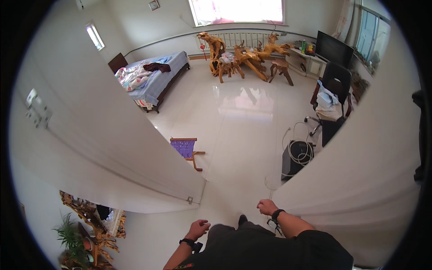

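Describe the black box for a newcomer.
Start at the black screen, far right. Nearer, past the swivel chair, the black box stands on the floor. Unlike the chair, it has a pale looped cable across its top.

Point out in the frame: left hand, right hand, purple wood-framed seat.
Left hand [196,230]: head view, back of the hand.
Right hand [268,207]: head view, back of the hand.
Purple wood-framed seat [184,147]: head view, middle of the visible purple fabric.
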### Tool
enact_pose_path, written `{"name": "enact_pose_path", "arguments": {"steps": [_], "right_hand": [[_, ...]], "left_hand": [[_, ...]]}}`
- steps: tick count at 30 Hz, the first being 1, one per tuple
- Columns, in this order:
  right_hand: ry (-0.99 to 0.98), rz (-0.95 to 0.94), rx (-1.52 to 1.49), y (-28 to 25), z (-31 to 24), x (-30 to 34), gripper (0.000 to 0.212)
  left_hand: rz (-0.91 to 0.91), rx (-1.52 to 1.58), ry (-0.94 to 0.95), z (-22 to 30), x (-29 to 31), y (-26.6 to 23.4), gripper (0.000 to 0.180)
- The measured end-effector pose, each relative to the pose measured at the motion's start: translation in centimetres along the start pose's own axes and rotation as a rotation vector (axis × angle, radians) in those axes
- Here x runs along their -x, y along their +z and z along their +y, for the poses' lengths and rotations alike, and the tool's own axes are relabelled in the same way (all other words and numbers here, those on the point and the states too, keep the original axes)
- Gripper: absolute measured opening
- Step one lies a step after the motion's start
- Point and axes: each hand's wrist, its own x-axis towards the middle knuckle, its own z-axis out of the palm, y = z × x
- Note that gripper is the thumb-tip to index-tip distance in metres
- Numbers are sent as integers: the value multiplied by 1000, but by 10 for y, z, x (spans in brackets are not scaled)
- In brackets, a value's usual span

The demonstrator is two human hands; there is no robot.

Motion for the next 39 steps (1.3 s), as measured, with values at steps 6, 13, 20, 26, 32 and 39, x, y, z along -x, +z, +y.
{"name": "enact_pose_path", "arguments": {"steps": [6, 13, 20, 26, 32, 39], "right_hand": [[62, 100, -33, -94, -46, -177, 28], [450, 84, -17, -155, -33, -266, 34], [410, -99, 318, -201, -9, -367, 52], [280, -118, 247, -256, -46, -581, 55], [452, 48, -348, -383, -232, -858, 20], [286, 72, -296, -493, -442, -1135, 22]], "left_hand": [[44, 92, -10, 133, -165, -46, 44], [-29, -63, -35, 260, -399, -96, 45], [-33, -125, 178, 474, -564, -170, 48], [112, -34, 78, 566, -698, -246, 50], [300, -376, 3, 565, -743, -347, 33], [476, 476, -335, 585, -803, -416, 28]]}}
